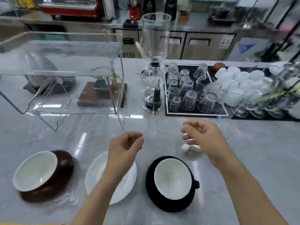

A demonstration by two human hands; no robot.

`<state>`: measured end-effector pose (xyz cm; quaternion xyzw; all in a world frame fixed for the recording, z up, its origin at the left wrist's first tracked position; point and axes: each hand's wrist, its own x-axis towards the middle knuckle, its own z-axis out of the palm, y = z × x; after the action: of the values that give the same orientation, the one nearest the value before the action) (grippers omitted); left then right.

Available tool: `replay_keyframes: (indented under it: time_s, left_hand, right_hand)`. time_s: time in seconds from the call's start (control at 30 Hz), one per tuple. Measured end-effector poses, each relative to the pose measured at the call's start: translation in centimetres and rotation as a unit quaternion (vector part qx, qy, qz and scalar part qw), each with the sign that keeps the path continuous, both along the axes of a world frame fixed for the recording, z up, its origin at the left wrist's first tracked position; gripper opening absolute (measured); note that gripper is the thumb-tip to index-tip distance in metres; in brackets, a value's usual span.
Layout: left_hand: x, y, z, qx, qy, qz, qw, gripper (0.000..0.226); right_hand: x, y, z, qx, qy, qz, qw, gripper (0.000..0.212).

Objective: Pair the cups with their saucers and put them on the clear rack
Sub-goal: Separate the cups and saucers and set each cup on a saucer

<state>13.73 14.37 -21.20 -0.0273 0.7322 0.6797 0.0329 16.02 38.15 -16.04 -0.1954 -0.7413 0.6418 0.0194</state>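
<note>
While both hands hover loosely curled and empty, left hand over white saucer, black cup already saucered, brown cup tilted, liable to slide off; clear rack beyond.

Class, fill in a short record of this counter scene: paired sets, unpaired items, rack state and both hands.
paired sets: brown cup on brown saucer; black cup on black saucer
unpaired: white saucer, no cup on it
clear rack: no cups on it
left hand: loosely curled, holding nothing
right hand: loosely curled, holding nothing
</note>
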Motion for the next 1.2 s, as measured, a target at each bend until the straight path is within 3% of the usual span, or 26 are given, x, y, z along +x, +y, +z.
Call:
replay_keyframes:
  time_s: [0.33, 0.57, 0.77, 1.03, 1.2]
  left_hand:
    - [-1.1, 7.1, -0.3, -0.046, 0.003, -0.094, 0.995, 0.012]
    - [-2.5, 9.5, -1.4, -0.13, -0.046, -0.176, 0.975, 0.009]
    - [-4.9, 11.1, -1.7, -0.11, -0.192, -0.188, 0.957, 0.05]
    - [-6.1, 12.6, -1.7, -0.066, -0.329, -0.246, 0.91, 0.09]
    - [-6.2, 13.3, -1.8, -0.036, -0.354, -0.256, 0.899, 0.097]
  right_hand:
    - [2.5, 6.4, -1.4, -0.023, 0.002, -0.093, 0.995, 0.007]
    - [2.6, 9.3, -3.9, -0.032, -0.012, -0.13, 0.991, 0.007]
    - [1.1, 10.6, -6.1, 0.001, -0.057, -0.154, 0.986, 0.01]
    - [-0.1, 10.6, -5.9, -0.141, -0.162, -0.092, 0.972, 0.049]
    - [-0.6, 10.6, -6.5, -0.148, -0.156, -0.073, 0.974, 0.029]
